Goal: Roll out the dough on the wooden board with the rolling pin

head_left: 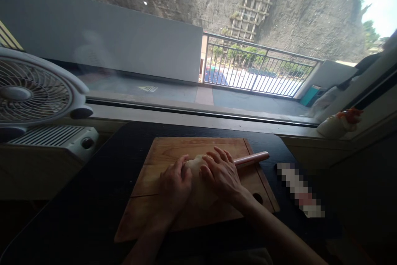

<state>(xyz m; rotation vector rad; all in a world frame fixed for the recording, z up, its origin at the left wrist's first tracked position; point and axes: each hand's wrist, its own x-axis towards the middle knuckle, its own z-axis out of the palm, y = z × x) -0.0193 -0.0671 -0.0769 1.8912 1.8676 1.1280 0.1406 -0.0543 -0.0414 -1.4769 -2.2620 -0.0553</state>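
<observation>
A pale lump of dough (201, 190) lies on a wooden cutting board (173, 146) in front of me. My left hand (176, 180) cups its left side, with the thumb against the dough and the fingers curved along the edge. From the right, my right hand (221, 172) bends over the top of the dough, fingers somewhat apart and the thumb pressing on it. Both hands hide parts of the dough. Just beyond my right hand, a smooth rolling pin (254, 158) rests on the board, its near end hidden behind the hand.
The board sits on a dark table (93, 207). A phone-like object (299, 190), blurred out, lies to the right. At the left stands a white fan (37, 91) above a vented white appliance (52, 137). A figurine (339, 124) stands on the sill under the window.
</observation>
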